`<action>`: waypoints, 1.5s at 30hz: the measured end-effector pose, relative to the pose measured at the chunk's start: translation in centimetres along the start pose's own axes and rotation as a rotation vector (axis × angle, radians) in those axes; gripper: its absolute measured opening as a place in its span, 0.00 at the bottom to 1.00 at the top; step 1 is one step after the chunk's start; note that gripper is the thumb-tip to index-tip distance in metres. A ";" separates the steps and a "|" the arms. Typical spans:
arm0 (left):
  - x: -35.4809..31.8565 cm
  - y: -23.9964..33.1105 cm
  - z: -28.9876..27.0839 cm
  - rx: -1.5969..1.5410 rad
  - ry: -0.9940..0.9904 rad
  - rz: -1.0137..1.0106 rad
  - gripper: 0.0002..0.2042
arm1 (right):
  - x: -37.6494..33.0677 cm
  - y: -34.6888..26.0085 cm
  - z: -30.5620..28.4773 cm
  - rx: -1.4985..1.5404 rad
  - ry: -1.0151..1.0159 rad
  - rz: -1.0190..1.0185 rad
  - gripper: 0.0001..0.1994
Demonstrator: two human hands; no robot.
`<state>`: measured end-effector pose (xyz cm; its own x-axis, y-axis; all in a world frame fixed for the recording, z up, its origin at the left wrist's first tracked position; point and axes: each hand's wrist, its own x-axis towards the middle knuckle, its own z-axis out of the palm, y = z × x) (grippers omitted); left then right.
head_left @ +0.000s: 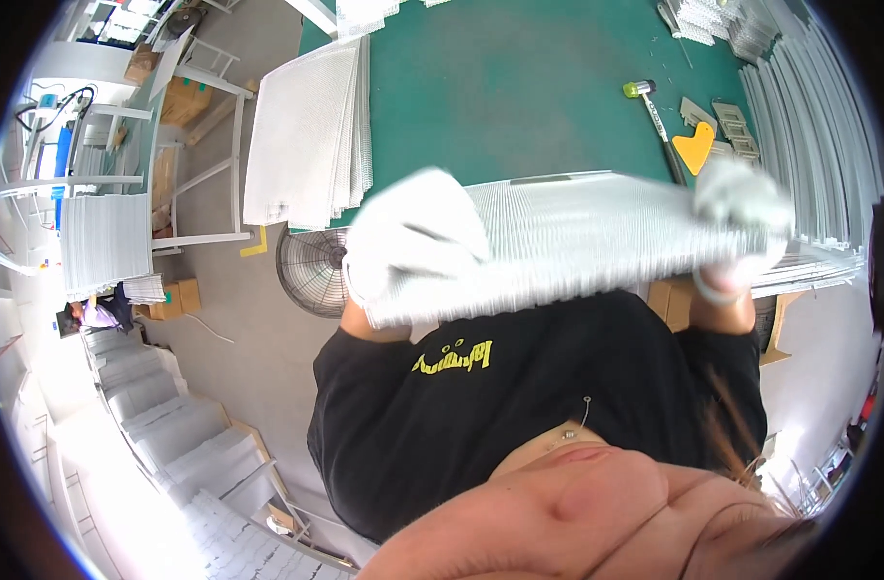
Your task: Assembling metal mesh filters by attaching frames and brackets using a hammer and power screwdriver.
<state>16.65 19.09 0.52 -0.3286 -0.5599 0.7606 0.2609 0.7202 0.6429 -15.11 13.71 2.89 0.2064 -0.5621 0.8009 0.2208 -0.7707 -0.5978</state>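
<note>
A ridged white bundle [582, 227], like pleated mesh or many thin strips packed side by side, is held in front of my chest at the near edge of the table. My left hand [418, 232], in a loose white glove, closes round its left end. At the right end my right hand [744, 208], also gloved, grips it; motion smears the fingers there. The bundle's lower edge is blurred too. Just beyond it, a mallet [655, 116] with a green-and-black head and a yellow scraper [694, 148] lie near my right hand.
The work table has a green top [481, 97]. A stack of white mesh sheets [302, 135] hangs over its left side, and long white strips [819, 135] are packed along the right. Small grey pieces [735, 129] lie by the scraper. A black floor fan [311, 271] stands below left.
</note>
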 end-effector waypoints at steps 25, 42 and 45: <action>-0.7 -10.2 -4.2 0.818 -0.925 -0.810 0.21 | -4.3 -3.1 -1.9 0.221 -0.444 -0.206 0.18; 1.1 -11.7 2.1 0.609 -0.833 -0.745 0.21 | -2.8 -1.7 -1.9 0.252 -0.572 -0.237 0.16; 0.5 -9.0 -0.7 0.076 -0.514 -0.728 0.21 | -3.3 -2.0 -2.2 0.246 -0.573 -0.252 0.16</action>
<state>14.73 12.05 -4.78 -0.7601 -0.6495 0.0206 -0.2258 0.2937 0.9289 -18.29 16.49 1.49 0.5779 -0.0736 0.8128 0.5256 -0.7283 -0.4397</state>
